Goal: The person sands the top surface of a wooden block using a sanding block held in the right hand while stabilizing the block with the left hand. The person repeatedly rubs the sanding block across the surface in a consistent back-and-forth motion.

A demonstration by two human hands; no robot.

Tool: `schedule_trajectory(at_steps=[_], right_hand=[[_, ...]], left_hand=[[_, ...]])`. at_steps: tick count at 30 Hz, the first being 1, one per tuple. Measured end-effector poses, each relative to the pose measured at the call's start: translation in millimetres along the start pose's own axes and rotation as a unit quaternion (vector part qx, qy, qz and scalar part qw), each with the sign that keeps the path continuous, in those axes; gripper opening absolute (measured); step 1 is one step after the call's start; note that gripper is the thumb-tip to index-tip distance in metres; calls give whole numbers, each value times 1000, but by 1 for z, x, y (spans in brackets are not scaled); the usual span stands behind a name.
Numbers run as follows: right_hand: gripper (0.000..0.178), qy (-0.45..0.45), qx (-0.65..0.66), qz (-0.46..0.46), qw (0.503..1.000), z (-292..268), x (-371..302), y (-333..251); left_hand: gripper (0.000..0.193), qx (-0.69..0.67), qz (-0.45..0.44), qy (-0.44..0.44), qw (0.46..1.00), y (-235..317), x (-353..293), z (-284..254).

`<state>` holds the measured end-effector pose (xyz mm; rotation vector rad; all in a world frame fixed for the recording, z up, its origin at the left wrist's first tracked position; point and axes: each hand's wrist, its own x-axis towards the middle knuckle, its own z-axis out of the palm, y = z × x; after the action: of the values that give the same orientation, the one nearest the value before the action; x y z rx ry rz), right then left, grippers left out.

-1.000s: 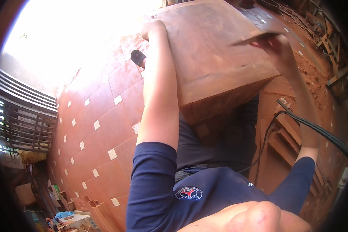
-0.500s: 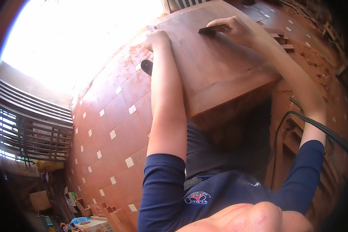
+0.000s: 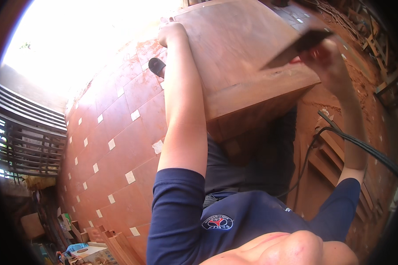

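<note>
A reddish-brown wooden box-like piece [image 3: 234,48] with a smooth, broad top stands in front of me, its near end above my legs. At its far left edge, my left hand [image 3: 171,33] is closed around the border, with its fingertips partly lost in the glare. My right hand [image 3: 326,59] grips a stiff, dark flat sheet [image 3: 298,47], which looks like folded sandpaper. The sheet is held tilted over the top's right side, apparently raised off the wood, and is blurred by motion.
A black cable [image 3: 362,143] loops below my right forearm. Cut wood pieces [image 3: 327,163] lie on the dusty floor at right. Left are tiles [image 3: 115,163] with pale insets and a slatted metal grille [image 3: 28,137]. Wood offcuts [image 3: 117,243] stand at lower left.
My right hand has swung right and nearer, lifting the dark sheet from the wood's top. My left hand stays at the far left edge. The whole view has shifted slightly.
</note>
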<state>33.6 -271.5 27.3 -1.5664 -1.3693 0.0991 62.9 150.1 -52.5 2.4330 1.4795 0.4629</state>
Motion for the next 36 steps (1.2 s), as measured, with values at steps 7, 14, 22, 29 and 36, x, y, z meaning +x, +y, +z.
schedule_trajectory(at_steps=[7, 14, 22, 29, 36], right_hand=[[16, 108, -67, 0, 992, 15, 165, 135], [28, 18, -265, 47, 963, 41, 149, 159], [36, -54, -146, -94, 983, 26, 10, 50], [13, -123, 31, -21, 992, -13, 8, -4], [20, 57, -129, -9, 990, -1, 133, 116]], left_hand=[[55, 9, 3, 16, 1000, 2, -6, -5], [52, -25, -8, 41, 999, -3, -9, -2], [56, 20, 10, 0, 1000, -1, -3, -4], [55, -45, -7, 4, 999, -1, -8, -10], [53, -27, 36, 28, 999, -6, -16, -14]])
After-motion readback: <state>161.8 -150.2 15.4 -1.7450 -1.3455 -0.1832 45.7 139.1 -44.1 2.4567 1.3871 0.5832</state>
